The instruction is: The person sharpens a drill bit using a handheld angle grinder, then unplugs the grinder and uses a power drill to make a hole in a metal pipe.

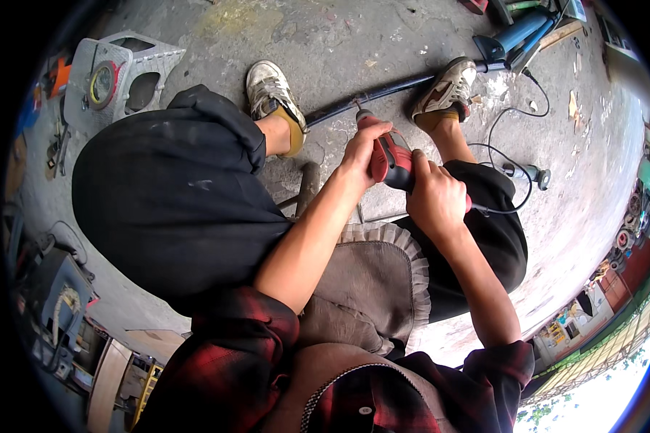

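Observation:
Both of my hands grip a red and black corded power drill [393,160] between my knees. My left hand [362,153] wraps around its front part, behind the chuck. My right hand [438,193] is closed around the rear handle, where the black cord comes out. The drill's nose points down and away from me, with its tip at a dark metal bar [397,87] on the floor; whether the tip touches it is too small to tell. My right shoe [449,85] rests across the bar, and my left shoe [270,88] is beside its left end.
A grey step stool [87,101] at the upper left carries a round red-and-yellow roll [103,82]. Blue metal equipment [516,36] lies at the upper right. A power cord [492,137] loops across the concrete near an angle grinder [533,175]. Shelves of tools line the right side.

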`<control>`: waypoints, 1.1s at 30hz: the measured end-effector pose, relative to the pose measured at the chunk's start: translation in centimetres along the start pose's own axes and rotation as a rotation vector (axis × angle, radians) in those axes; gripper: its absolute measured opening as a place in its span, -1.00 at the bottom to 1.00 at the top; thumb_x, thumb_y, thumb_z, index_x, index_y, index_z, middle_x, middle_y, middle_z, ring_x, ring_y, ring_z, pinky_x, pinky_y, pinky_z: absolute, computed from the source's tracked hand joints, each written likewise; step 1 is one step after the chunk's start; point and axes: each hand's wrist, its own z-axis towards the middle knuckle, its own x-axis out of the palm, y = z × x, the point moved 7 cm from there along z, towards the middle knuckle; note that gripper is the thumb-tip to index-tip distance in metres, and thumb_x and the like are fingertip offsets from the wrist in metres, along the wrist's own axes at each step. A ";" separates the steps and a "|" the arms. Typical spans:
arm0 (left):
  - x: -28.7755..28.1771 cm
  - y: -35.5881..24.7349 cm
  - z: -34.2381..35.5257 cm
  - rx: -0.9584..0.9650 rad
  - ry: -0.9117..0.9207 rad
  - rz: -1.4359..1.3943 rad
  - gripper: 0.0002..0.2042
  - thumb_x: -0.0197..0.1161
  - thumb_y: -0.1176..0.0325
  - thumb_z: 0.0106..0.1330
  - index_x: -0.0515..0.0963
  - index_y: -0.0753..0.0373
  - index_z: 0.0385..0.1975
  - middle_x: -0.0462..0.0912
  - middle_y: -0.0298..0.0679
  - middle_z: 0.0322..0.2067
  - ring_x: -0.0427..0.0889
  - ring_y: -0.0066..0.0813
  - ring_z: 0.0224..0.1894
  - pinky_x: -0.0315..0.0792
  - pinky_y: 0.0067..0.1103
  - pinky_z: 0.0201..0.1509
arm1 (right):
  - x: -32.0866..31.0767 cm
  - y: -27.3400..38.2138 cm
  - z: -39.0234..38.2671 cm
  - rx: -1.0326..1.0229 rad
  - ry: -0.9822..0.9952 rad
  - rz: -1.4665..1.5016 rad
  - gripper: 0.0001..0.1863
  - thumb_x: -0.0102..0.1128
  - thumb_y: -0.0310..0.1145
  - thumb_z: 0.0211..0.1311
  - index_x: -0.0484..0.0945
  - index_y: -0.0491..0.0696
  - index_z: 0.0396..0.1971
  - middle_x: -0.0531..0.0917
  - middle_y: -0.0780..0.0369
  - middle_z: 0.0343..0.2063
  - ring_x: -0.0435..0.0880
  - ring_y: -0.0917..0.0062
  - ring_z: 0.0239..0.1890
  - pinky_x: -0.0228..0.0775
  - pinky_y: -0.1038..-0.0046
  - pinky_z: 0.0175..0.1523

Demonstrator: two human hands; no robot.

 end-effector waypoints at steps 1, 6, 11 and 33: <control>0.0 -0.1 0.0 0.011 0.001 -0.002 -0.87 0.30 0.29 0.35 0.47 0.02 -0.25 0.54 -0.36 -0.28 0.63 -0.39 -0.24 0.63 -0.37 -0.13 | -0.1 0.1 0.1 -0.004 0.004 -0.006 -0.54 0.17 -0.48 0.09 0.50 -0.09 0.07 0.70 0.13 -0.37 0.75 0.18 -0.34 0.58 0.15 -0.31; -0.5 -0.4 0.5 0.030 0.043 -0.066 -0.84 0.30 0.28 0.34 0.43 0.04 -0.24 0.59 -0.25 -0.25 0.67 -0.30 -0.22 0.65 -0.31 -0.13 | -0.8 0.6 1.0 -0.065 0.042 -0.095 -0.59 0.16 -0.49 0.09 0.49 -0.08 0.01 0.69 0.15 -0.41 0.75 0.20 -0.33 0.59 0.16 -0.31; -0.1 -0.1 0.0 0.023 0.005 -0.084 -0.83 0.31 0.31 0.34 0.45 0.05 -0.19 0.58 -0.27 -0.27 0.67 -0.31 -0.22 0.66 -0.30 -0.14 | -0.7 0.5 0.8 -0.087 0.040 -0.094 -0.69 0.16 -0.46 0.10 0.47 -0.11 -0.11 0.68 0.14 -0.43 0.76 0.25 -0.36 0.63 0.23 -0.36; -0.3 0.0 0.2 0.006 0.014 -0.003 -0.83 0.33 0.30 0.34 0.45 0.02 -0.22 0.53 -0.33 -0.27 0.64 -0.36 -0.26 0.64 -0.37 -0.18 | 0.3 0.2 0.0 -0.015 0.030 -0.050 -0.54 0.18 -0.49 0.08 0.50 -0.14 0.06 0.70 0.13 -0.38 0.76 0.23 -0.36 0.60 0.19 -0.31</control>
